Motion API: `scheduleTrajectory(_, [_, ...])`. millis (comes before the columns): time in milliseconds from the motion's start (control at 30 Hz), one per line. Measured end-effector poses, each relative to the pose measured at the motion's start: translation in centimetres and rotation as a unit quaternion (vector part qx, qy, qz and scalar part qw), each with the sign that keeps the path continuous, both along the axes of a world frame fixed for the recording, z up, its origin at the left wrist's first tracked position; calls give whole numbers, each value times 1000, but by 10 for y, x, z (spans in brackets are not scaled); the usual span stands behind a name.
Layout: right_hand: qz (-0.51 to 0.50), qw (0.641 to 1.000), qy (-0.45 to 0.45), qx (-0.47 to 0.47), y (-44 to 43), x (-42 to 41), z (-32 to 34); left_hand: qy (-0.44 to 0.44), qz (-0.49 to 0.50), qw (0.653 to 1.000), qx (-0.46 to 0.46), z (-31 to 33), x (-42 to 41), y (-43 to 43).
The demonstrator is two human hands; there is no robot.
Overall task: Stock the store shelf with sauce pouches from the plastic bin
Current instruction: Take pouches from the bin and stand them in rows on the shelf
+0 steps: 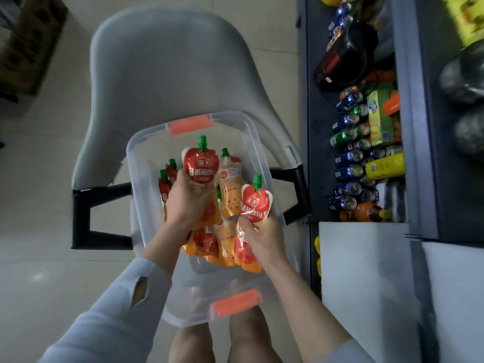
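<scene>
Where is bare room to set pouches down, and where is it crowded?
Bare: the white surface beside the cans; also the bin strip between pouches and far orange handle. Crowded: the cans' shelf.

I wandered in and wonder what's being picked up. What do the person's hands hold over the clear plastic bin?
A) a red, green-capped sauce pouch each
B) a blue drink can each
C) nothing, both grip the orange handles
A: the left hand grips one red, green-capped sauce pouch and the right hand pinches a second red pouch, above the clear plastic bin.
</scene>
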State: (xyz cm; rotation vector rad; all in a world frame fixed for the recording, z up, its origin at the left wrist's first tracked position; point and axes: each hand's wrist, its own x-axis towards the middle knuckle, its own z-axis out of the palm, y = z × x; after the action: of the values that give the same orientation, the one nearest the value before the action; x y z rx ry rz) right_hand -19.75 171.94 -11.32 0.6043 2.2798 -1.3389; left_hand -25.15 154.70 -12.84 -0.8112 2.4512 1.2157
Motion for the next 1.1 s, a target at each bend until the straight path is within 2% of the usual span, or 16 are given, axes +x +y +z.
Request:
scheduleTrajectory(100, [-46,994,-16,-102,5,1,43,1,63,988,142,41,19,-6])
scheduleTrajectory(167, [-56,991,2,-121,10,7,72,-6,101,966,238,75,32,-5])
scheduleTrajectory(267, [-90,988,30,-122,21,18,113,-9,117,945,304,123,54,0])
scheduleTrajectory(367, [-116,985,52,-113,33,36,156,2,98,940,326,164,74,6])
scheduleTrajectory(633, [-222,961,126,-103,64,105,239,31,-26,934,356,253,110,34])
scheduleTrajectory(867, [-327,913,232,-76,107,163,285,52,-165,905,388,305,118,86])
scheduleTrajectory(1100, [-385,866,314,-51,161,207,332,59,-275,878,388,339,135,167])
